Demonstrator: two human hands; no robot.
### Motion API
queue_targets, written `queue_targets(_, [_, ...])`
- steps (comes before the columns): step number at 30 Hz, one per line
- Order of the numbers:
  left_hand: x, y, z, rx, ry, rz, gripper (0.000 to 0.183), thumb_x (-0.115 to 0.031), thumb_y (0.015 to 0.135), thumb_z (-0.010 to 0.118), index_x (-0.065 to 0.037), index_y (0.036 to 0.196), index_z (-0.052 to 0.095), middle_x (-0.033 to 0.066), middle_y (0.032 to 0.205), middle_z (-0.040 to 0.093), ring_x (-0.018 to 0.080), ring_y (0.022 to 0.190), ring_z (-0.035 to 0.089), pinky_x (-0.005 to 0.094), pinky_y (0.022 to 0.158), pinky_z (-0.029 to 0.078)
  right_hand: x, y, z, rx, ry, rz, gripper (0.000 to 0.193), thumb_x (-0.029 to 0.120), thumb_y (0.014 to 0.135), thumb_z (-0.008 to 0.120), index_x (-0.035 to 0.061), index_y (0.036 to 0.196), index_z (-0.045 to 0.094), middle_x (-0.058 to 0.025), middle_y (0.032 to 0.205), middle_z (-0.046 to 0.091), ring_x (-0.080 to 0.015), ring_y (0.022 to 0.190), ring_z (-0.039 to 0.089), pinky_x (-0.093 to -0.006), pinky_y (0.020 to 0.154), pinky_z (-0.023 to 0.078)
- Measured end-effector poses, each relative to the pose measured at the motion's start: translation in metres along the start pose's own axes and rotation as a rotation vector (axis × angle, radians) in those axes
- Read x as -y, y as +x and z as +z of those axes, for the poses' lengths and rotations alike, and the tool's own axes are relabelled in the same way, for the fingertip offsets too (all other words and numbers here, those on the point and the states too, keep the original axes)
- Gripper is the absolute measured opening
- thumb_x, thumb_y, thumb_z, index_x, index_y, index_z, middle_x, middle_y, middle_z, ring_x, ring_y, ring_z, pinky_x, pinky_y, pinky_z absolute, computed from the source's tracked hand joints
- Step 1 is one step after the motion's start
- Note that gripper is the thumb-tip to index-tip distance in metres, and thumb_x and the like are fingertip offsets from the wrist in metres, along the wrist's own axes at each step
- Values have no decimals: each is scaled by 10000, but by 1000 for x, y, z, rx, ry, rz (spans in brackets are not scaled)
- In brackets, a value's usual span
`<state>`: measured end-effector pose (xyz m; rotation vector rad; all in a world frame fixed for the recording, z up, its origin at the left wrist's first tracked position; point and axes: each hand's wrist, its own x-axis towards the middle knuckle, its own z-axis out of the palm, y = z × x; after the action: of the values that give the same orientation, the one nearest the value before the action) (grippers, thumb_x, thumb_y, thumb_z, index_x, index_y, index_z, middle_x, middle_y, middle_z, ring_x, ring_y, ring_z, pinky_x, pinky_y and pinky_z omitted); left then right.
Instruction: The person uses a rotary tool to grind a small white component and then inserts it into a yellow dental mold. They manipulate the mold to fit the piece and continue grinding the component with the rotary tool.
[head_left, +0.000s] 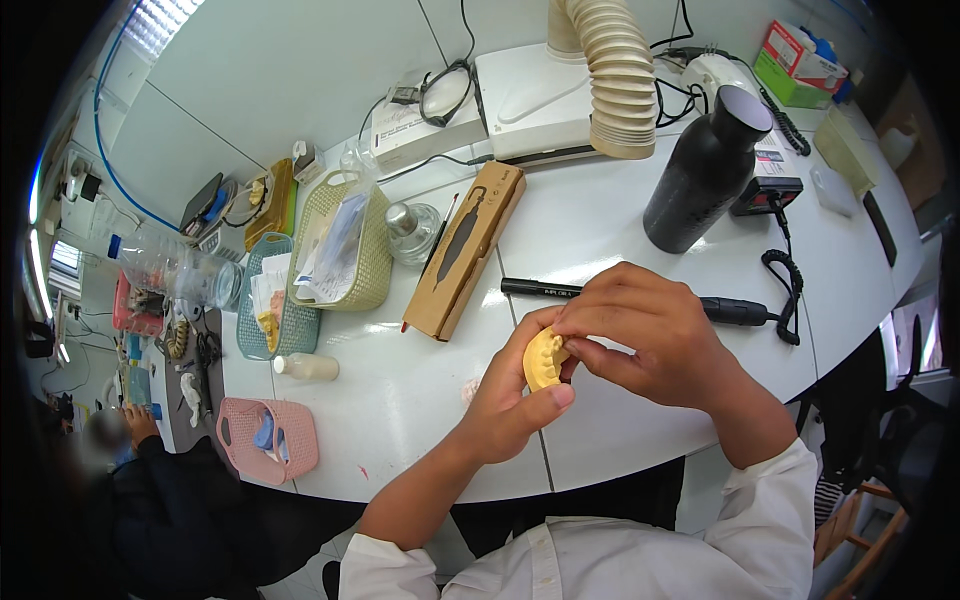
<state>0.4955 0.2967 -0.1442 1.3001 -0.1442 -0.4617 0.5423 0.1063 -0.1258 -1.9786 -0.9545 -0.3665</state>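
Observation:
A yellow dental cast [543, 364] with a curved row of teeth is held above the white table. My left hand [505, 398] is closed around it from the left, thumb along its lower edge. My right hand [645, 335] reaches over from the right, its thumb and fingers pinched together at the cast's upper right edge. Whether a small piece sits between those fingertips is hidden. Behind my right hand lie a black pen-shaped marker [540, 288] and a black dental handpiece [735, 311] with a coiled cord.
A cardboard box [464, 250], a glass bottle [411, 235] and a black flask [708, 170] stand beyond my hands. Green [372, 270], blue [290, 345] and pink [305, 437] baskets are at the left. A ribbed suction hose [620, 90] hangs overhead. Another person [190, 510] sits at far left.

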Motion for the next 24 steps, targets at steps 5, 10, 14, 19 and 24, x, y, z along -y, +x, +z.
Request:
queue_targets(5, [6, 2, 1, -34, 2, 26, 745, -455, 783, 633, -9, 1343, 429, 48, 969, 480, 113, 782, 474, 251, 656, 413, -4, 1, 0, 35, 31, 31, 182, 88, 806, 726, 91, 988, 720, -64, 892, 697, -245, 858, 674, -340, 723, 549])
queue_targets(10, [6, 3, 3, -49, -34, 3, 714, -450, 793, 616, -5, 1326, 449, 58, 995, 483, 118, 817, 480, 262, 652, 425, -5, 1, 0, 75, 80, 84, 153, 101, 837, 707, 88, 989, 724, -76, 900, 704, -256, 858, 677, -347, 743, 545])
queue_targets(14, [7, 3, -1, -13, -43, -45, 716, -449, 791, 612, 1, 1324, 451, 56, 1024, 481, 110, 847, 474, 260, 640, 426, -7, 3, -4, 152, 155, 156, 164, 111, 847, 708, 76, 1005, 730, -89, 913, 716, -262, 868, 681, -351, 758, 542])
queue_targets(19, [9, 5, -3, 4, -25, -24, 710, -445, 791, 609, 4, 1320, 456, 53, 1047, 480, 107, 850, 472, 258, 636, 428, -8, 4, -6, 174, 193, 189, 174, 108, 845, 716, 74, 1015, 737, -90, 917, 724, -262, 873, 683, -352, 766, 542])
queue_targets(24, [12, 5, -4, -18, -19, -17, 696, -439, 793, 601, -1, 1315, 460, 54, 1043, 480, 106, 849, 470, 259, 637, 427, -7, 2, 0, 102, 151, 169, 193, 77, 795, 767, 51, 984, 743, -96, 900, 728, -253, 852, 697, -331, 758, 553])
